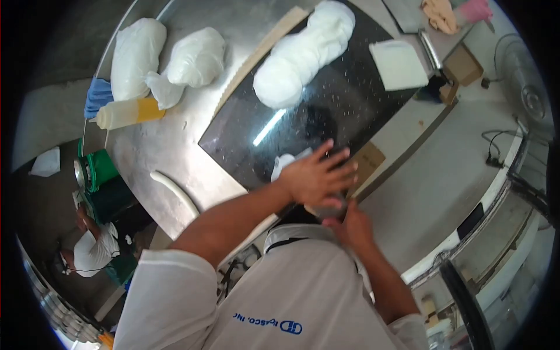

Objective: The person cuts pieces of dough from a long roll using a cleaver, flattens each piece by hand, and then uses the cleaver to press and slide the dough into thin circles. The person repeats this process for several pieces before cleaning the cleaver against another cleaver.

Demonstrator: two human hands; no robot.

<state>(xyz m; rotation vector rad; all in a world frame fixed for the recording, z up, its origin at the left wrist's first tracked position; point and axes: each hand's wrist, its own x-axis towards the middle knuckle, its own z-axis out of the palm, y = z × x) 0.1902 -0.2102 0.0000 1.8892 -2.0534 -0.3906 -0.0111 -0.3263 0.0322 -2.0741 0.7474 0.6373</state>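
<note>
My left hand reaches across from the left, fingers spread, over the near edge of a glossy black board. Just beyond its wrist lies a small white piece, partly covered by the hand. My right hand is closed, close to my body and just below the left fingers. Its fingers curl round a greyish, rounded object that I cannot make out. At the far end of the board, soft white rounds overlap in a row.
White plastic bags and a squeeze bottle of yellow liquid stand on the steel table. A white dough strip lies nearer. A white square tray is at right. Another person works at lower left.
</note>
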